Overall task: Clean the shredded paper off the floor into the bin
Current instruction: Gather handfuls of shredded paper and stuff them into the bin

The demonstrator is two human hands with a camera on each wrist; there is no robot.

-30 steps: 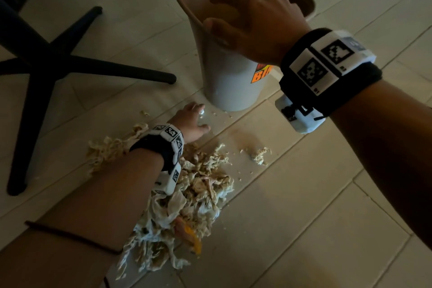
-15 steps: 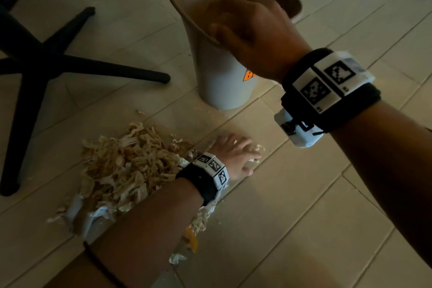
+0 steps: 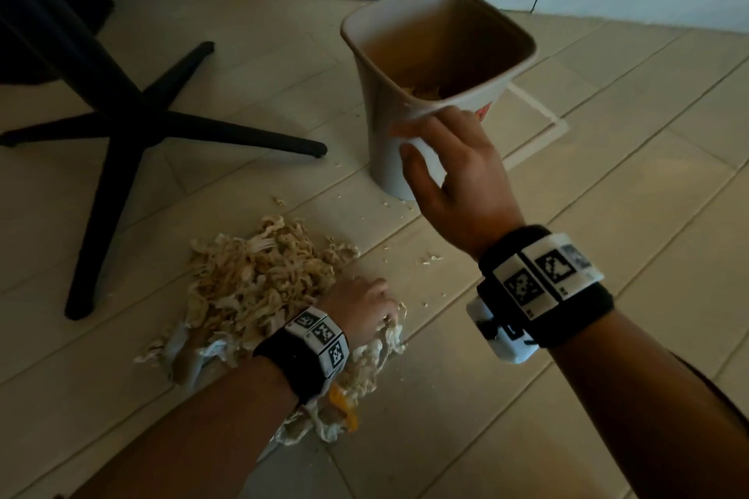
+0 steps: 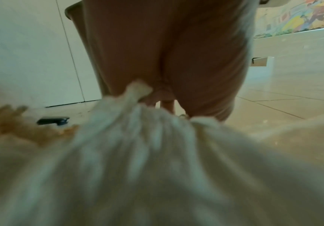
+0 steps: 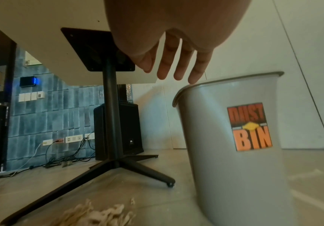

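We are only partly through: some shreds are already lying in the bin (image 3: 437,65), but the main heap of shredded paper (image 3: 259,288) is sitting on the tiled floor (image 3: 608,215) at the bin's seven o'clock. Our left hand (image 3: 360,306) is curling into the soft, curly cream strips at the heap's four o'clock edge, while our right hand (image 3: 454,170) is hovering at the smooth plastic rim, fingers loosely spread, holding nothing.

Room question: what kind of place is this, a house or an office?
Probably an office or meeting room: a pedestal table, a black speaker by wall sockets, and a dust bin on tiled floor.
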